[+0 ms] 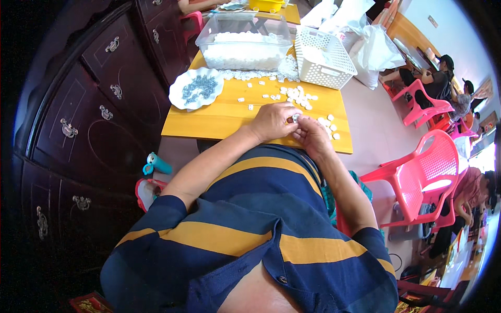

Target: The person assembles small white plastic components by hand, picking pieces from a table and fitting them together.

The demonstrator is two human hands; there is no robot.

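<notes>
Near the front edge of the yellow wooden table (pixel 224 121), my two hands meet around one small white piece with a dark part (pixel 295 118). My left hand (pixel 271 122) is closed with its fingertips on it. My right hand (pixel 314 136) pinches it from the other side. Just beyond my hands lie several loose small white plastic pieces (pixel 298 98), with round white ones (pixel 333 127) by my right hand. To the left stands a scalloped white plate (pixel 177 93) holding small grey-blue parts (pixel 200 88).
A clear plastic bin (pixel 245 39) full of white pieces stands at the table's back, beside a white perforated basket (pixel 326 73). Dark cabinets (pixel 94 104) line the left. Pink chairs (pixel 422 175) and seated people are on the right. A teal bottle (pixel 159 164) stands at the left.
</notes>
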